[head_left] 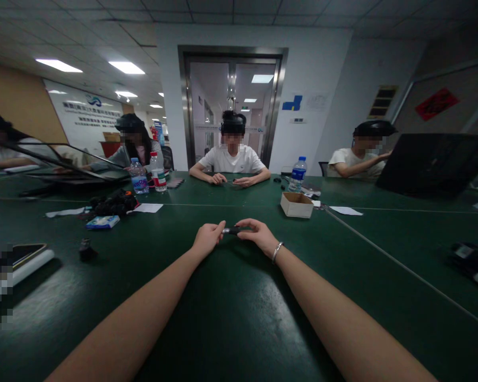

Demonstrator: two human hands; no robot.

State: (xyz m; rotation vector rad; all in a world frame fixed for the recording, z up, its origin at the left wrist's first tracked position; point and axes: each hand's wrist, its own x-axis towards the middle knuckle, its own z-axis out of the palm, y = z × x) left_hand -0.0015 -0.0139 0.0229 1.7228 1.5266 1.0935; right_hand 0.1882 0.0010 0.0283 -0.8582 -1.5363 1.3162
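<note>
L grip (208, 240) snug on rod (232, 231) (silver end); R grip (259, 234), arched, on blk end

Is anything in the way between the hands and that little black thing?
Nothing I can see: the left hand and right hand are right at the little black thing, one at each end.

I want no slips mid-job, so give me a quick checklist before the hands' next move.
1. Left hand at the rod's silver end: ok.
2. Right hand at its black end: ok.
3. Firm grip at both ends: cannot tell; fingers hide part of it.
4. Bracelet apart from the rod: ok, on the right wrist.
5. Box apart from both hands: ok.
6. Bottle behind the box upright and capped: ok.
</note>
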